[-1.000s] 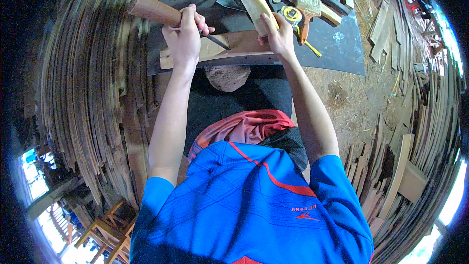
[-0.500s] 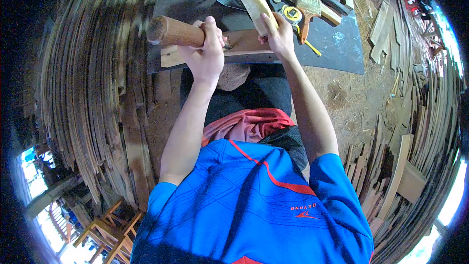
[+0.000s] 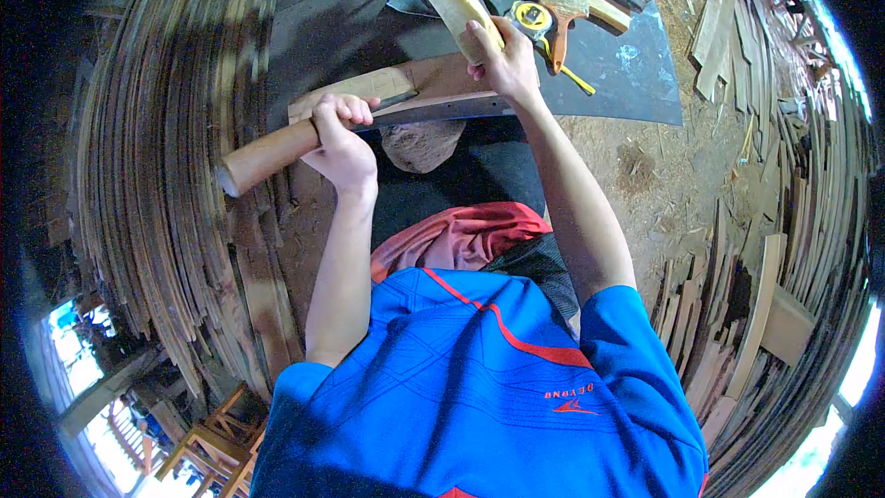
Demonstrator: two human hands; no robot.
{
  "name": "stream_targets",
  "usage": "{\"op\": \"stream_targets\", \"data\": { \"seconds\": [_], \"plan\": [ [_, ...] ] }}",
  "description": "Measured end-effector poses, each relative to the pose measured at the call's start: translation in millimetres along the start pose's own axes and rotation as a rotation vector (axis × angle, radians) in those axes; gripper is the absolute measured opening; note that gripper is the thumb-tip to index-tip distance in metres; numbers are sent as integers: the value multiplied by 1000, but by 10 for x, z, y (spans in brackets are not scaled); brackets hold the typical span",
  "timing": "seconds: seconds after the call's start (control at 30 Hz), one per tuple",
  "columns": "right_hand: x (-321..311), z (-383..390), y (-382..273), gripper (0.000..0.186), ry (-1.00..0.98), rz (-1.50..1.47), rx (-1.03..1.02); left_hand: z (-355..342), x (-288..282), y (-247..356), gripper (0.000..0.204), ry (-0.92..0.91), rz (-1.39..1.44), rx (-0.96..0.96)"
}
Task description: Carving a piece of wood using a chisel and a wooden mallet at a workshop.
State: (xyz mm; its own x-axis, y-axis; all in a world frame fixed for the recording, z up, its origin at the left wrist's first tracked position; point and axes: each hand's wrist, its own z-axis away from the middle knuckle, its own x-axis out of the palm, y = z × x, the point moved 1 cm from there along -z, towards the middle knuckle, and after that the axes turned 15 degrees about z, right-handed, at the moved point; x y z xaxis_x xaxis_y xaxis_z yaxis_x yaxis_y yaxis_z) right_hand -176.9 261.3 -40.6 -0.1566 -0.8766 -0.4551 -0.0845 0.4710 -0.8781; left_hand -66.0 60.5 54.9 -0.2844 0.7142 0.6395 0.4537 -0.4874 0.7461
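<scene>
Left hand (image 3: 345,146) holding chisel (image 3: 267,159), right hand (image 3: 511,66) wood (image 3: 452,2)

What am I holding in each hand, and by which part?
Left hand: a chisel, gripped at the blade end of its wooden handle. Right hand: a pale wooden piece, gripped by its near end.

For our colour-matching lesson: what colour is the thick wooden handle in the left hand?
Brown: the wooden handle shows best in the head view.
</scene>
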Motion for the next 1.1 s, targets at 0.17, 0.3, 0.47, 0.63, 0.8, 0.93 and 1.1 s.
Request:
{"op": "stream_targets", "data": {
  "seconds": [0.17,0.3,0.47,0.63,0.8,0.93,1.1],
  "plan": [
    [-27,4,-3,51,-30,-16,-27,112,187,-47,22,2,-128,68],
    [-54,28,-73,56,-37,-39,15,128,259,-66,21,-54,-160,82],
    [-88,57,-151,52,-75,-99,51,3,333,-49,29,-121,-299,37],
    [-93,58,-141,53,-58,-75,75,-334,545,88,22,-514,-542,-233],
    [-74,63,-180,51,-152,-144,125,-797,528,-116,52,-671,-812,-101],
    [-67,-17,-40,47,-108,-128,13,-757,815,-39,53,-734,-843,177],
    [-78,70,-245,41,-142,-215,28,-951,844,-277,51,-617,-1016,159]
  ]
}}
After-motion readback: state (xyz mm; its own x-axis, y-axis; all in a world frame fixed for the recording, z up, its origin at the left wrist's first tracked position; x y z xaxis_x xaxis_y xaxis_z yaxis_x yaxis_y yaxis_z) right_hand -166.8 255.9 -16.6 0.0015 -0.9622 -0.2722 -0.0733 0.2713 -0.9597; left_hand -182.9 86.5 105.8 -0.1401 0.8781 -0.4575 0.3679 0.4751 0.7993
